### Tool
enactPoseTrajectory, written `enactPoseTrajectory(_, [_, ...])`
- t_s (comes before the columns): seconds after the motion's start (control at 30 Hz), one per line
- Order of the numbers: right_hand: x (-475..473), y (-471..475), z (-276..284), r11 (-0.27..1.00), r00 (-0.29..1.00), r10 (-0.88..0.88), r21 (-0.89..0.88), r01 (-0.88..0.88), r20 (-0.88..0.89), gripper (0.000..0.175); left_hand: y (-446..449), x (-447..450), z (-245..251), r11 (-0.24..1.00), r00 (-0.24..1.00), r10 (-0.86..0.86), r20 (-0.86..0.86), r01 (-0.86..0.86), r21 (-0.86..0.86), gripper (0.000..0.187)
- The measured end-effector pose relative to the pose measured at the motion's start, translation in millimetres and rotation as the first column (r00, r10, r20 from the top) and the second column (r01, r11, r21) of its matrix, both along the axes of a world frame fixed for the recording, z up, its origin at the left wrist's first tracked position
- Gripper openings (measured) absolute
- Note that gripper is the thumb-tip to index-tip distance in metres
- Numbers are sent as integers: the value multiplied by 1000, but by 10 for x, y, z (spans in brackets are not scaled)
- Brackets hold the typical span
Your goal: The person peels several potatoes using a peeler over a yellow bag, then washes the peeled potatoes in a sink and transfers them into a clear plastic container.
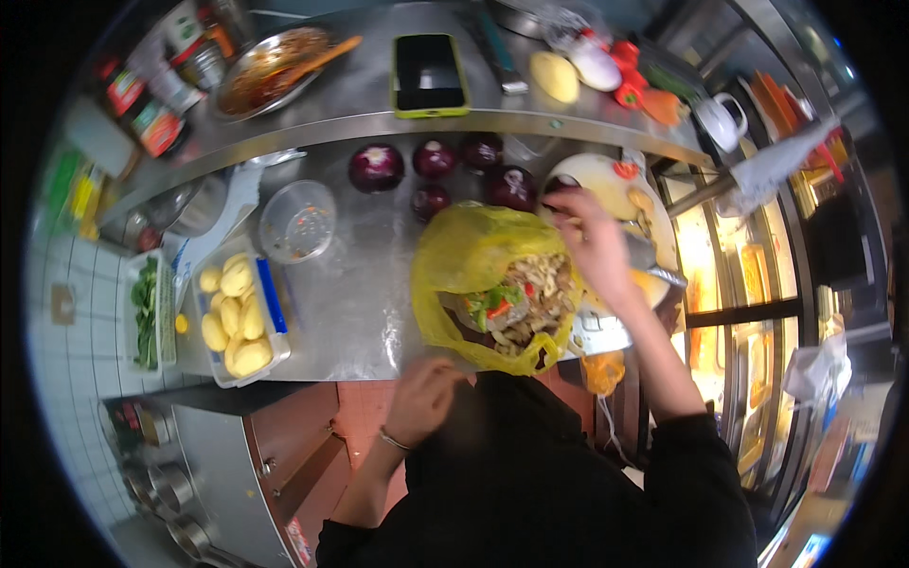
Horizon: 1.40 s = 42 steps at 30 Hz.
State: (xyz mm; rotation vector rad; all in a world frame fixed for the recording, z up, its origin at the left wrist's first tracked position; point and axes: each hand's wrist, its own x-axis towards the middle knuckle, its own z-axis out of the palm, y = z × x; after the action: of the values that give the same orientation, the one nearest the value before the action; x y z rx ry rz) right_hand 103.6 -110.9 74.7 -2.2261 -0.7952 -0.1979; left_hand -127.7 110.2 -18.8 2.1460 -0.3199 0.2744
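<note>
A yellow plastic bag [461, 245] stands before me on the steel counter, its mouth spread around food scraps [532, 298] and peelings. My right hand [593, 245] reaches over the bag's right side, its fingertips at a dark red onion [561, 184] by the edge of a round cutting board [593, 167]. Whether the fingers grip that onion is hard to tell. Blurred and loosely bent, my left hand [425, 399] hovers near the counter's front edge, left of the bag, with nothing visible in it. A broad knife blade [632, 252] lies on the board, partly behind my right forearm.
Several whole red onions [376, 168] sit behind the bag. Peeled potatoes fill a plastic tub [277, 358] at left, near a clear bowl [298, 221]. The shelf [348, 130] above bears a phone [428, 74] and a metal pan [245, 99]. A lit cabinet [731, 263] stands right.
</note>
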Motion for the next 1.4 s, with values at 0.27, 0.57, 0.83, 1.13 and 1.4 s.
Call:
enactPoseTrajectory(0.27, [-1181, -1480, -1151, 856, 641, -500, -446, 261, -583, 43, 252, 174, -783, 963, 865, 211, -456, -102, 250, 44])
enactPoseTrajectory(0.57, [-1195, -1207, -1946, 894, 925, -281, -419, 156, -255, 52, -713, 154, -1334, 941, 900, 321, -294, -267, 207, 51])
enactPoseTrajectory(0.83, [-1074, -1428, -1911, 966, 924, -196, -225, 125, -328, 24, -848, 305, -1663, 795, 753, 543, -372, -604, -61, 25])
enactPoseTrajectory(1.13, [-726, -817, -747, 970, 969, 41, 243, 20, -244, 22, -426, 99, -522, 482, 523, 833, -182, -846, -228, 13])
enactPoseTrajectory(1.4, [-979, -1288, -928, 986, 934, -143, 36, 163, -327, 54, -1237, 714, 458, 829, 941, 74, 330, -242, 504, 39])
